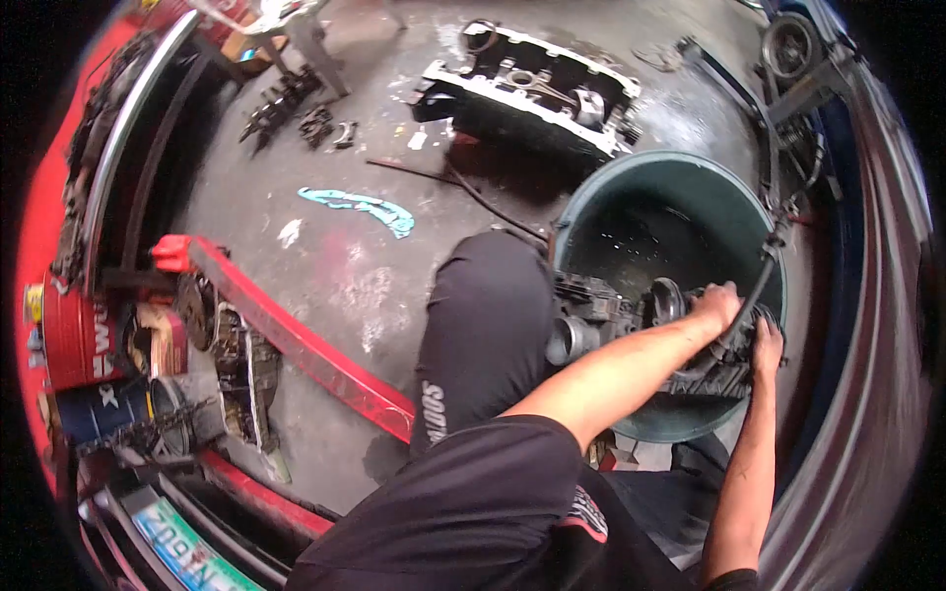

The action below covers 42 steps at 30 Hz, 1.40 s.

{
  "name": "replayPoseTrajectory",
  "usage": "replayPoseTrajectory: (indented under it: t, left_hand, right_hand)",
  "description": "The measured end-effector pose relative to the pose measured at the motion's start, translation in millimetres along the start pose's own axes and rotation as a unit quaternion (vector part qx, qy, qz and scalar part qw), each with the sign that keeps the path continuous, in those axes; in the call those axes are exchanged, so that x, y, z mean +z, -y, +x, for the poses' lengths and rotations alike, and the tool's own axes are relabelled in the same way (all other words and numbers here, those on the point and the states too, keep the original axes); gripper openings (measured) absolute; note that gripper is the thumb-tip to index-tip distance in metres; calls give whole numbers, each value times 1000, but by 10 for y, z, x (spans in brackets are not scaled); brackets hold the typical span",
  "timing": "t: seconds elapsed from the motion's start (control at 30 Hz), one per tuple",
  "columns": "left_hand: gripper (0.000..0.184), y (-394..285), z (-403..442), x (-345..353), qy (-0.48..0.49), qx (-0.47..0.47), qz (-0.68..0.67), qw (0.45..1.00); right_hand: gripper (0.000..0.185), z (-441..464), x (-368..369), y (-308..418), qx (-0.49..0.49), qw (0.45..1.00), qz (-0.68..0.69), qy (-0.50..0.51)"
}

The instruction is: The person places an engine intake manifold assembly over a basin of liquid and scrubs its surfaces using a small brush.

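- Where the two hands meet it, engine part (603, 303): dark, bulky, with a round pipe opening facing the knee; lying across the near side of the tub.
- Left hand (717, 303): on top of the engine part, fingers bent over it; fingertips partly hidden, so exact hold cannot be told.
- Right hand (768, 345): curled on the right end of the engine part, just beside the left hand.
- Hose (760, 286): black, running down between the two hands.
- Tub (680, 164): round, green-grey, dark inside, under the engine part.
- Knee (490, 295): in black cloth, left of the tub.
- Engine block (537, 94): dark, pale-edged, on the floor beyond the tub.
- Rod (409, 170): thin, on the floor near the engine block.
- Cloth (370, 205): teal, crumpled lengthwise, on the floor (330, 271).
- Metal parts (278, 106): a loose group, near the legs of a stand.
- Beam (301, 347): red, slanting across the floor left of the knee.
- Drum (79, 335): red, white lettering, far left.
- Plate (187, 545): green and white, tilted, lower left.
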<state>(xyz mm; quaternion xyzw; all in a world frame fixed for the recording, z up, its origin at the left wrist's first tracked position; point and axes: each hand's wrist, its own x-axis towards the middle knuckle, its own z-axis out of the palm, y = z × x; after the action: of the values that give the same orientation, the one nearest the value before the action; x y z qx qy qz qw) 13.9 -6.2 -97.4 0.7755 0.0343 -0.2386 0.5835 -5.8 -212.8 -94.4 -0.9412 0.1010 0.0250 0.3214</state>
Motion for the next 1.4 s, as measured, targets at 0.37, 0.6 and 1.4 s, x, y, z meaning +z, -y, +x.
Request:
replayPoseTrajectory:
  t: [0.37, 0.6, 1.4]
  left_hand:
    - [53, 451, -928, -2104, -432, -108, 73, 893]
    - [79, 1263, -1043, -2168, -149, -267, 36, 951]
    - [47, 258, -400, -1637, -198, 38, 41, 979]
  right_hand:
    - [51, -273, 10, 70, -21, 998, 44, -27]
    - [46, -237, -148, -7, -18, 1000, -8, -11]
    - [56, -300, -1009, -973, 270, 904, 330, -34]
